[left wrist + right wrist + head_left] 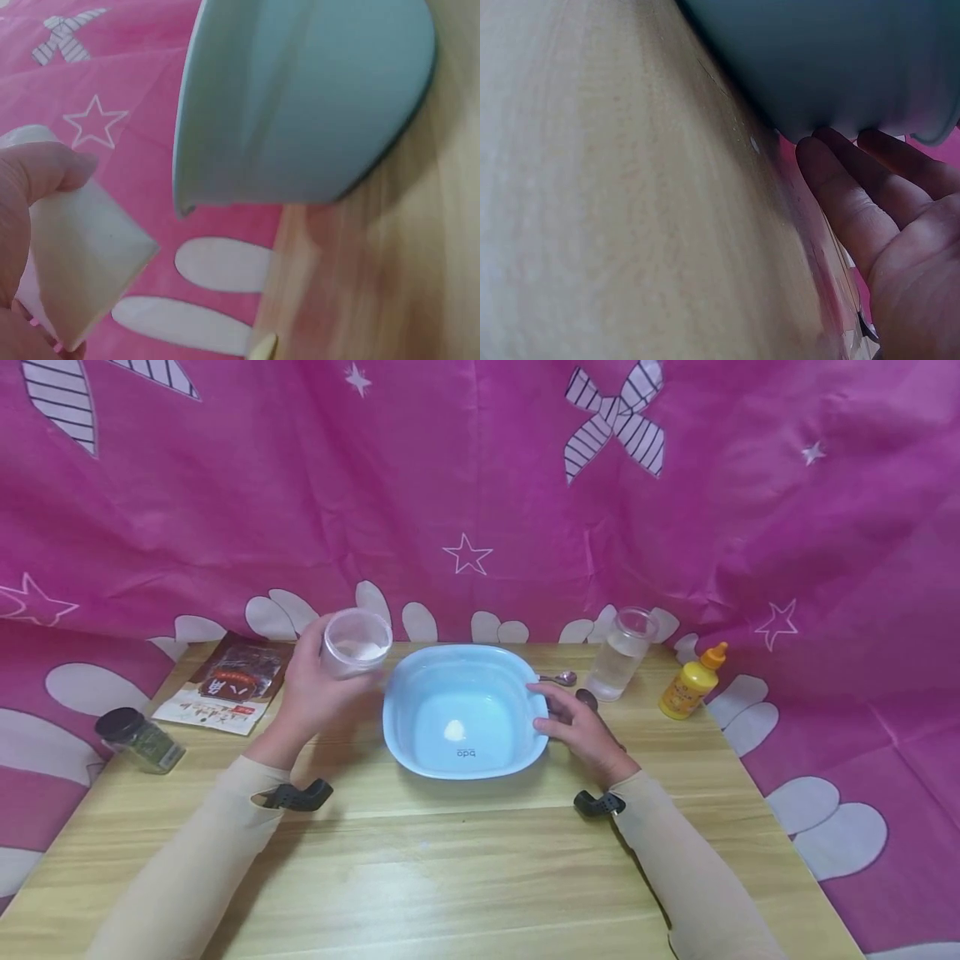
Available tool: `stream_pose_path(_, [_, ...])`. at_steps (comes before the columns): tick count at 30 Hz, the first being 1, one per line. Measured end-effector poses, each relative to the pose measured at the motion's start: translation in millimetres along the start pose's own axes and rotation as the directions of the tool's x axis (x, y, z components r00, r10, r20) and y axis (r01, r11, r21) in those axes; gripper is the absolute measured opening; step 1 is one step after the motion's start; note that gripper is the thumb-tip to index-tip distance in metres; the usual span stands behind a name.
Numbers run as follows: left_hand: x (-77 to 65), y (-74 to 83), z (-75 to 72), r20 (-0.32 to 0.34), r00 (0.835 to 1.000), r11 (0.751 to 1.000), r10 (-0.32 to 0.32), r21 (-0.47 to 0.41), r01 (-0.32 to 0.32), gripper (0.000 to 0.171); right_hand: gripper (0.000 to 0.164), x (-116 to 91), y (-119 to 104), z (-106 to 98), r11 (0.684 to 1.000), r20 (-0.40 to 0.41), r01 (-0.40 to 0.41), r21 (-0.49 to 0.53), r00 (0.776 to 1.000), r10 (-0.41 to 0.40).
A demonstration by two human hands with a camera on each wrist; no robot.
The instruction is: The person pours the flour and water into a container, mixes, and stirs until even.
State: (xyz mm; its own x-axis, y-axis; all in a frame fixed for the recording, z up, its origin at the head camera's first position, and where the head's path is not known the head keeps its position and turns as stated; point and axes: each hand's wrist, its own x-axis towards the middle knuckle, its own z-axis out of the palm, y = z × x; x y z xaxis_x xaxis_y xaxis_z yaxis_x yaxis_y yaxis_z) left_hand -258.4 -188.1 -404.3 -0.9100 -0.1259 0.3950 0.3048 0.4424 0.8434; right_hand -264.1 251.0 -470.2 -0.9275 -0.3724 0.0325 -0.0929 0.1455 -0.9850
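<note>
My left hand (318,681) grips a clear plastic jar (357,643), raised off the table left of a light blue basin (408,760). White powder (363,651) shows inside the jar. In the left wrist view the jar (94,247) is tilted, thumb and fingers around it. My right hand (581,731) holds the basin's right rim, thumb at the edge. Seen from the right wrist, its fingers (844,191) lie against the basin's outer wall (840,67). A pale patch, powder or glare, shows on the basin's floor.
On the left are a brown and white packet (228,685) and a black-capped jar (141,740) of green contents. To the right stand a glass of clear liquid (618,656) and a yellow bottle (693,682). Two spoons, one metal (562,678), lie partly hidden by the right hand.
</note>
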Motion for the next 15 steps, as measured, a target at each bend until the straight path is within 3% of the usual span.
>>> stream_pose_path(4, [-6.0,-7.2,-10.5,0.015,0.996,0.996,-0.085,0.013,0.085,0.103,0.061,0,0,0,1.000,-0.002,-0.003,-0.008,1.000,0.003])
stream_pose_path(15, [-13.1,-37.7,-28.4,0.048,0.986,0.987,-0.160,0.020,0.159,0.108,0.062,-3,-4,2,1.000,0.001,0.004,-0.030,1.000,-0.004])
